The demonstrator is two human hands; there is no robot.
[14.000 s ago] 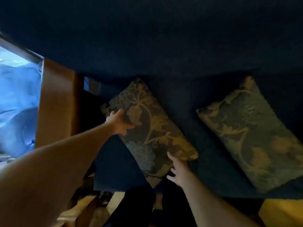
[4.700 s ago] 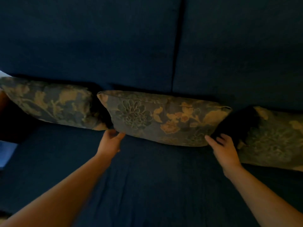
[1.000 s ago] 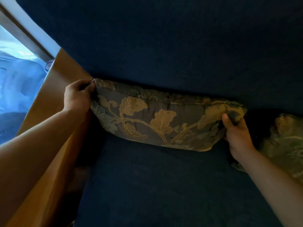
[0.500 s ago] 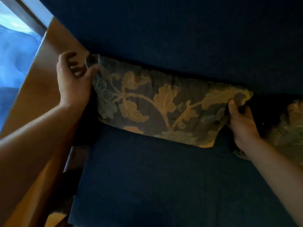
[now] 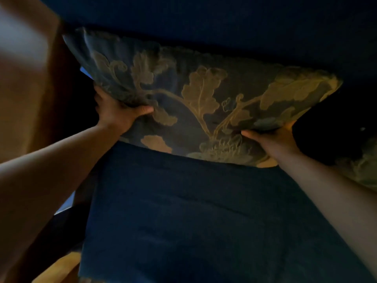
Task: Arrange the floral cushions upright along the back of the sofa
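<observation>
A dark floral cushion [image 5: 195, 103] with gold leaves leans against the blue sofa back [image 5: 224, 21] at the sofa's left end, standing on its long edge. My left hand [image 5: 118, 113] grips its lower left edge, thumb pressed into the fabric. My right hand [image 5: 273, 139] holds its lower right part from underneath. A second floral cushion [image 5: 363, 166] shows only partly at the right edge, behind my right forearm.
The blue seat cushion [image 5: 193, 221] fills the foreground. A wooden armrest [image 5: 26, 88] runs along the left side, blurred. A dark gap [image 5: 334, 123] separates the two cushions. Wooden floor shows at the bottom left.
Both hands have slid from the cushion's upper corners down to its lower edge. The cushion now stands taller against the sofa back, and the view has moved closer.
</observation>
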